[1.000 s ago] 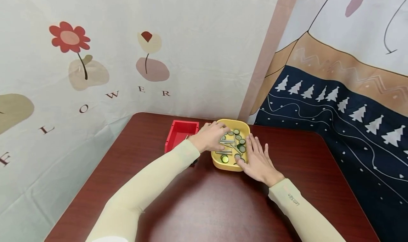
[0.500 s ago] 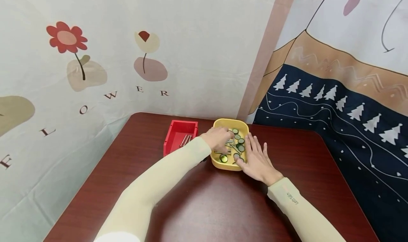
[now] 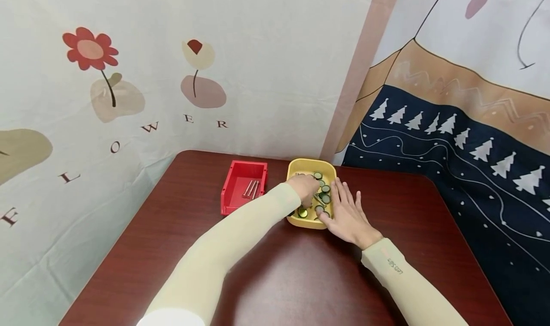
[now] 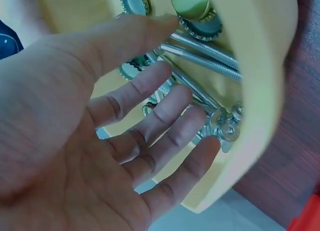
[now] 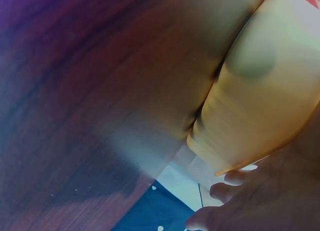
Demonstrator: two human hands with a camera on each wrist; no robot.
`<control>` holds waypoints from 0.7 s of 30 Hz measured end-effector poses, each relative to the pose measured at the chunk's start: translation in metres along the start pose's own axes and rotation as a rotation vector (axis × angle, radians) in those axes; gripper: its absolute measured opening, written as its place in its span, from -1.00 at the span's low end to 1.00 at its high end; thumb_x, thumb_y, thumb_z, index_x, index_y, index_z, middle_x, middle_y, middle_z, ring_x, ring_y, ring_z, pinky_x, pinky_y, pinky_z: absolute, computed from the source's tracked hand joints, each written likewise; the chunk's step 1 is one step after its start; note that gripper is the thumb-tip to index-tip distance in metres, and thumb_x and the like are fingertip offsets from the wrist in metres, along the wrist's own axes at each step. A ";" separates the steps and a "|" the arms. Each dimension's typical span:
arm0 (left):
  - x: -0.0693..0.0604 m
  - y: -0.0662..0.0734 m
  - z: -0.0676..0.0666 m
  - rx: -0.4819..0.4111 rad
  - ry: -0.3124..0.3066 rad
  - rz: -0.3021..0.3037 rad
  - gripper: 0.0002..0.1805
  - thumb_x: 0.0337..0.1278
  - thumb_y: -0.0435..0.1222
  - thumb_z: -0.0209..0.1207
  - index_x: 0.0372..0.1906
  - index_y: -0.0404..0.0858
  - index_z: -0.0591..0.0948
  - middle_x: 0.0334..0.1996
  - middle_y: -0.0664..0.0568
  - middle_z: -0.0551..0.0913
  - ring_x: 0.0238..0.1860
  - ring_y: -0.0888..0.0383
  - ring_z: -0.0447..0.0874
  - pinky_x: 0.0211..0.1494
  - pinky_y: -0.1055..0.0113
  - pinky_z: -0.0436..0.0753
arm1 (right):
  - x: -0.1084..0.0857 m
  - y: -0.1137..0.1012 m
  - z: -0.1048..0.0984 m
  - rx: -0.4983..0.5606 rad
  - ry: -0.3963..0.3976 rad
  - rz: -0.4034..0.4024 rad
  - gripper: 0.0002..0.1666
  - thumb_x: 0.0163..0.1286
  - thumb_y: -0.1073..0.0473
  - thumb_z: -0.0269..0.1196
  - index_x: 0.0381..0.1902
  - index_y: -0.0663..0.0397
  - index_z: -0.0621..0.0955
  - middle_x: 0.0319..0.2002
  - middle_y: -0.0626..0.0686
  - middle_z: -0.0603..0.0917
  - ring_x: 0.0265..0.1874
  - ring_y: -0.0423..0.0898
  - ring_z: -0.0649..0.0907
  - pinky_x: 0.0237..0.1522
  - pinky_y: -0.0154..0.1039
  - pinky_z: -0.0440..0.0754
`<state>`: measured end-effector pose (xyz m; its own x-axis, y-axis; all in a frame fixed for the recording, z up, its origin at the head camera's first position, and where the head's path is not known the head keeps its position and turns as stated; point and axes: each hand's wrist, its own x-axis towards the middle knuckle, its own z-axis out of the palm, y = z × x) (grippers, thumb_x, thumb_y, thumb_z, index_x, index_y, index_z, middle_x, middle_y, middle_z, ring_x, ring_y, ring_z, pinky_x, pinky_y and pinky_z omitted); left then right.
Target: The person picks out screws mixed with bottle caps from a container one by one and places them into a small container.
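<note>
A yellow tray [image 3: 312, 225] holds metal bolts [image 4: 210, 53] and several bottle caps [image 3: 325, 199], one of them a shiny green-gold cap [image 4: 190, 3]. My left hand [image 3: 304, 188] reaches down into the tray from the left. In the left wrist view its fingers are spread and slightly bent over the bolts, thumb apart from the forefinger; no bolt is plainly pinched. My right hand [image 3: 348, 217] rests along the tray's right side with straight fingers, its thumb over the near rim. Left of the tray, a red bin [image 3: 229, 192] contains several bolts [image 3: 251, 188].
Both containers stand near the back of a dark red-brown table [image 3: 279, 273]. Behind it hangs a pale cloth [image 3: 275, 78] printed with flowers, and to the right a dark blue cloth [image 3: 429, 144] with white trees.
My left hand has moved rightward and deeper into the yellow tray, uncovering more of the red bin and its bolts. The right hand keeps its place on the tray.
</note>
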<state>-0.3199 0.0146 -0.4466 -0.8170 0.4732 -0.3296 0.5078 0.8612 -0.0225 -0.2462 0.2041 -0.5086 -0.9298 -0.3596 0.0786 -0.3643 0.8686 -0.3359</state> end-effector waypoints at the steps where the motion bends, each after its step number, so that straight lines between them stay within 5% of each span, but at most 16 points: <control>1: -0.002 0.003 -0.001 0.005 0.005 -0.005 -0.75 0.47 -0.17 0.55 0.10 -0.10 0.81 0.10 0.03 0.87 0.05 0.06 0.82 0.22 0.11 0.86 | 0.000 0.000 0.000 0.000 -0.003 0.003 0.23 0.71 -0.33 0.20 0.93 0.29 0.00 0.97 0.25 -0.14 0.94 0.42 -0.04 0.82 0.70 -0.19; 4: 0.008 0.007 0.008 0.048 0.017 -0.021 -0.65 0.53 -0.17 0.52 0.28 -0.06 0.79 0.28 -0.01 0.86 0.25 0.00 0.83 0.32 0.08 0.86 | 0.000 0.001 -0.001 0.006 -0.012 0.007 0.24 0.71 -0.33 0.20 0.93 0.28 -0.02 0.97 0.25 -0.15 0.94 0.42 -0.06 0.82 0.70 -0.21; 9: 0.072 -0.006 0.052 0.060 -0.018 -0.050 -0.54 0.56 -0.16 0.47 0.42 0.00 0.68 0.42 -0.07 0.73 0.37 -0.02 0.74 0.41 -0.02 0.84 | 0.001 0.002 0.000 0.007 -0.021 0.011 0.26 0.70 -0.34 0.21 0.93 0.28 -0.04 0.97 0.24 -0.17 0.94 0.42 -0.07 0.82 0.69 -0.24; 13: 0.103 -0.013 0.069 0.083 -0.069 -0.057 -0.39 0.58 -0.10 0.45 0.59 0.03 0.58 0.53 -0.11 0.63 0.43 0.01 0.70 0.51 -0.08 0.80 | 0.000 0.002 0.000 -0.001 -0.013 0.010 0.27 0.69 -0.35 0.22 0.93 0.29 -0.03 0.97 0.25 -0.17 0.94 0.41 -0.06 0.83 0.69 -0.22; 21: 0.111 -0.015 0.072 0.092 -0.119 -0.069 -0.33 0.53 -0.09 0.48 0.62 0.14 0.54 0.54 -0.03 0.60 0.37 0.11 0.64 0.37 0.06 0.84 | 0.000 0.001 0.000 0.005 -0.013 0.009 0.26 0.70 -0.34 0.22 0.93 0.29 -0.02 0.97 0.26 -0.15 0.94 0.43 -0.05 0.82 0.69 -0.20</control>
<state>-0.3982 0.0406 -0.5509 -0.8153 0.3836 -0.4337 0.4791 0.8676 -0.1332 -0.2471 0.2052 -0.5090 -0.9324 -0.3559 0.0634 -0.3554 0.8703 -0.3410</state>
